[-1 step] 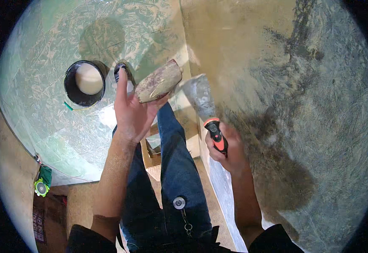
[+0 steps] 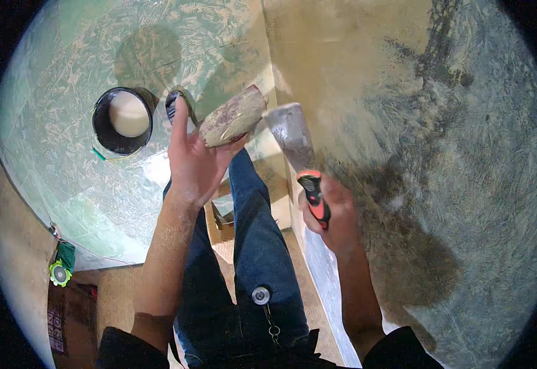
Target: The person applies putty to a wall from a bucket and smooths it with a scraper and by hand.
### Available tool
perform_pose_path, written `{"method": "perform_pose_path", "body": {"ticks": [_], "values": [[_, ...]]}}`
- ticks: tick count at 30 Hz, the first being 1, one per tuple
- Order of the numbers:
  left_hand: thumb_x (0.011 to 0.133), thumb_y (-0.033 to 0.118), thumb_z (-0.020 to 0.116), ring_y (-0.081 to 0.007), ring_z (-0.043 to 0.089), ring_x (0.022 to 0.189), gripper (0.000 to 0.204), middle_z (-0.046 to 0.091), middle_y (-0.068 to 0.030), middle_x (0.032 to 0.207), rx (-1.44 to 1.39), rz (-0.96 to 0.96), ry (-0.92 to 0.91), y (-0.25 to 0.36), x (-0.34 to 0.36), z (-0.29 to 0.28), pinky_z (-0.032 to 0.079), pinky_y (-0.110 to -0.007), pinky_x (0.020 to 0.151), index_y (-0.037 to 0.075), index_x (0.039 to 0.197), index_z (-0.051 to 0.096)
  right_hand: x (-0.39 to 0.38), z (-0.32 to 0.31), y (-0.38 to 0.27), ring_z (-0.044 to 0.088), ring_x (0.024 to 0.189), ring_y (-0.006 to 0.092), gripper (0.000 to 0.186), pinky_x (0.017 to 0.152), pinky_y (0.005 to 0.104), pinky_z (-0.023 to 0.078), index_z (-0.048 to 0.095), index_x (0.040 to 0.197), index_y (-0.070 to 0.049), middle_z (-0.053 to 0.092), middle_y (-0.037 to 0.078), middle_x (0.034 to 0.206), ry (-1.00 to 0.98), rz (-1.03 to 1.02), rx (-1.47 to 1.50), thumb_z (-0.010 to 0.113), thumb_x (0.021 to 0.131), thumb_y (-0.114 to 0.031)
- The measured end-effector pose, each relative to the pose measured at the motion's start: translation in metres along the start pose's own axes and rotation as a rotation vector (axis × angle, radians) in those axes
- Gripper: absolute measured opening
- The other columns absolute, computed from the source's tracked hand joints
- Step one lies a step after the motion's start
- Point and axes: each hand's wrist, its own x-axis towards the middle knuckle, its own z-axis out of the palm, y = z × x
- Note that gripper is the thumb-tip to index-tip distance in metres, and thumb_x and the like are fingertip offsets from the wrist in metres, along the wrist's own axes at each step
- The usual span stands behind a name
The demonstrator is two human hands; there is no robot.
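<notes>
My left hand [image 2: 191,166] has its palm up and thumb raised. Its fingers support a plaster-crusted, elongated block [image 2: 234,117] with dark red showing along its edge; I cannot tell what kind of block it is. My right hand [image 2: 337,215] is wrapped round the black and orange handle of a putty knife [image 2: 290,136]. The wide grey blade points up and to the left, its corner close to the right end of the block. Whether they touch is not clear.
A black bucket [image 2: 100,126] with milky liquid stands on a green, pale-smeared surface [image 2: 65,160] at left. A blotchy grey and brown wall [image 2: 496,184] rises close on my right. Between my legs is a cardboard box [image 2: 222,232]. A lime-green disc [image 2: 60,275] hangs at lower left.
The putty knife's blade has shifted slightly upward and turned a little against the block's end. My left hand and the block have barely moved.
</notes>
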Motion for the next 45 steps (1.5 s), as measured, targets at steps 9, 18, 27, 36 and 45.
{"method": "perform_pose_path", "body": {"ticks": [9,18,27,36,45], "values": [[0.099,0.059,0.032,-0.0267,0.041,0.136,0.076,0.048,-0.0169,0.143,0.358,0.186,0.051,-0.027,0.026,0.025,0.024,-0.039,0.115,-0.003,0.142,0.041,0.011,-0.033,0.064,0.062,0.082,0.0183,0.036,0.075,0.0311,0.049,0.064,0.122,-0.002,0.063,0.012,0.096,0.471,-0.451,-0.93,0.069,0.087,-0.008],[0.1,0.058,0.028,-0.0357,0.01,0.147,0.084,0.006,-0.0213,0.16,0.153,0.391,0.016,-0.216,0.072,0.095,0.008,-0.056,0.116,-0.001,0.153,0.002,0.011,-0.074,0.108,0.06,0.105,0.019,0.048,0.093,0.0303,0.044,0.053,0.136,-0.004,0.064,0.013,0.121,0.421,-0.11,-0.96,0.064,0.091,-0.015],[0.098,0.053,0.044,-0.0451,0.001,0.147,0.084,0.002,-0.029,0.158,0.939,0.267,0.072,-0.225,0.01,0.169,0.006,-0.066,0.112,-0.005,0.15,0.012,-0.001,-0.086,0.1,0.061,0.08,0.0213,0.039,0.074,0.0341,0.048,0.062,0.126,-0.006,0.065,0.014,0.092,0.38,-0.22,-0.969,0.066,0.09,-0.02],[0.093,0.063,0.043,-0.041,-0.003,0.148,0.098,-0.005,-0.0247,0.159,0.604,0.294,0.21,-0.237,0.041,0.142,0.002,-0.066,0.112,-0.003,0.152,0.002,-0.002,-0.096,0.09,0.058,0.084,0.0136,0.034,0.077,0.0273,0.046,0.062,0.126,-0.005,0.066,0.008,0.094,0.426,-0.108,-0.958,0.064,0.094,-0.017],[0.096,0.052,0.043,-0.0453,-0.008,0.146,0.089,-0.008,-0.0258,0.158,1.177,0.884,-0.107,-0.258,0.079,0.11,-0.002,-0.062,0.113,0.0,0.153,-0.003,-0.001,-0.113,0.085,0.06,0.08,0.0123,0.032,0.076,0.0289,0.049,0.063,0.124,-0.004,0.068,0.003,0.088,0.519,0.063,-0.81,0.06,0.097,-0.02]]}}
